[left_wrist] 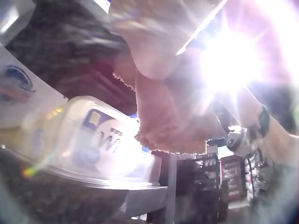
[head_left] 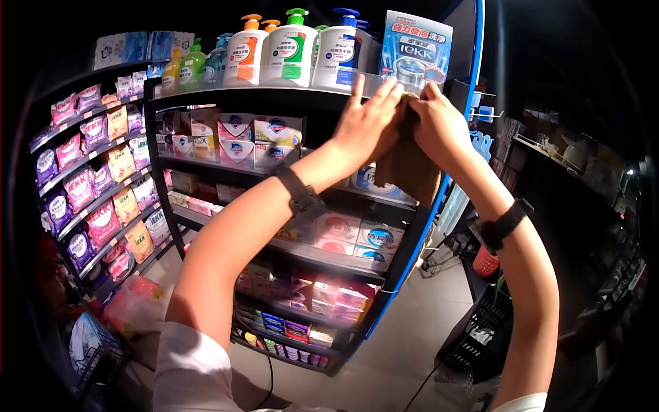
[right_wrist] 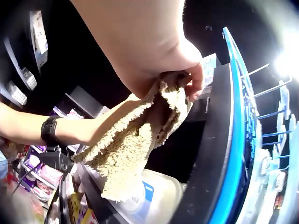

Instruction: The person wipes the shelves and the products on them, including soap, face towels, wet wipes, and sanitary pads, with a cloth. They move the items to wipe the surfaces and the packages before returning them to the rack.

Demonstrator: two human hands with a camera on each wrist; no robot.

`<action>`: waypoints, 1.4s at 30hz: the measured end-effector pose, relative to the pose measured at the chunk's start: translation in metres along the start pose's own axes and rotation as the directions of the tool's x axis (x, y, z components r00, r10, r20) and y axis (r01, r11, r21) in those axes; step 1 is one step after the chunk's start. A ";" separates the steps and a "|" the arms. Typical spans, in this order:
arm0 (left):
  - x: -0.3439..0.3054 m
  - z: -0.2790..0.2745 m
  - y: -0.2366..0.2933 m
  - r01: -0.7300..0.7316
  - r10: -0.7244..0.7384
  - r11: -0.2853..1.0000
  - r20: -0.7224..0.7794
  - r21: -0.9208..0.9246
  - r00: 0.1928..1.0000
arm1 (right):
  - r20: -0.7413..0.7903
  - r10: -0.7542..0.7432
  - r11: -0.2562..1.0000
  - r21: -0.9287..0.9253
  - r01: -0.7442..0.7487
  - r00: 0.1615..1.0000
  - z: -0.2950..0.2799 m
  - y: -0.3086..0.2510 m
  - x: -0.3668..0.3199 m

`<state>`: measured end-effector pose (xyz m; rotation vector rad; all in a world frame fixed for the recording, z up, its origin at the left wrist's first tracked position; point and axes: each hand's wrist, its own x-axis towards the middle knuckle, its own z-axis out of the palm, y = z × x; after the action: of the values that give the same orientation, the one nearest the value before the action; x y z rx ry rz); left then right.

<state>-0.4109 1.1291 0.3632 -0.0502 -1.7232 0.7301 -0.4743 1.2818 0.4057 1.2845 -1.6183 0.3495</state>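
Observation:
Both my arms reach up to the top shelf (head_left: pixel 274 93) of a store rack. A brown terry cloth (head_left: pixel 410 168) hangs between my hands at the shelf's right end. My left hand (head_left: pixel 367 120) lies flat, fingers straight, against the shelf's front rail and the cloth's left side. My right hand (head_left: pixel 439 120) grips the cloth's upper edge. In the right wrist view its fingers (right_wrist: pixel 194 84) curl round the bunched cloth (right_wrist: pixel 131 154), and my left hand (right_wrist: pixel 91 128) is behind it. The left wrist view shows the cloth (left_wrist: pixel 173 116) hanging over a white tub (left_wrist: pixel 98 140).
Pump bottles (head_left: pixel 288 48) and a blue IEKK pouch (head_left: pixel 417 48) stand on the top shelf just above my hands. Soap boxes (head_left: pixel 261 137) fill the shelves below. A rack of purple and pink pouches (head_left: pixel 89 178) stands at the left. Black baskets (head_left: pixel 480 329) sit on the floor at the right.

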 end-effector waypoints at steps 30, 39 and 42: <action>-0.006 -0.010 -0.011 0.329 -0.359 0.926 -0.157 -0.186 0.920 | -0.039 -0.080 0.992 -0.100 0.076 0.996 0.012 -0.033 0.046; -0.084 -0.068 -0.139 0.337 -0.384 0.914 0.210 0.227 0.899 | 0.064 -0.009 0.936 0.353 -0.014 0.998 0.065 -0.150 0.113; -0.078 -0.058 -0.139 0.278 -0.306 0.946 0.182 0.165 0.934 | 0.144 -0.023 0.948 0.318 -0.024 0.989 0.056 -0.131 0.108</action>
<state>-0.2883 1.0116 0.3703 0.3833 -1.8200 0.6447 -0.3840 1.1281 0.4249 1.5841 -1.7345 0.5460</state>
